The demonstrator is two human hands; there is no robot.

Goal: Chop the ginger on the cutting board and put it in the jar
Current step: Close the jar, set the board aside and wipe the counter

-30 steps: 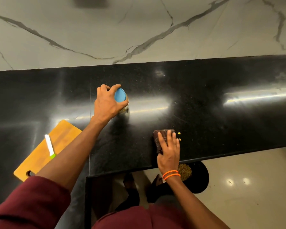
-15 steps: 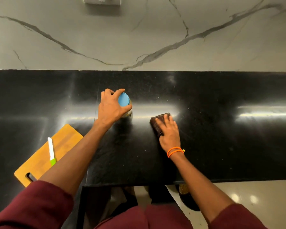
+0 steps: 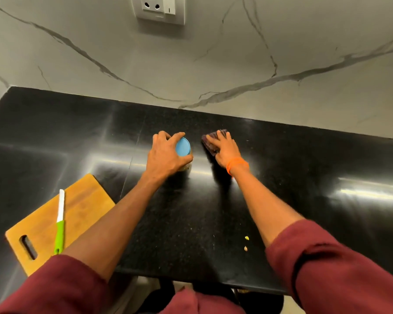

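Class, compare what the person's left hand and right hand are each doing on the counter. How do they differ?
The left hand curls round the jar with the blue lid, gripping it; the right hand lies flat, fingers straight, pressing a dark cloth. The right wrist wears an orange band; the left is bare. Both reach out over the black counter from maroon sleeves.

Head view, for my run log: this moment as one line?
left hand grips jar | right hand presses scrub pad | knife on cutting board

dim warm light | glare streaks on black counter (image 3: pixel 281 177) | wide-angle edge distortion
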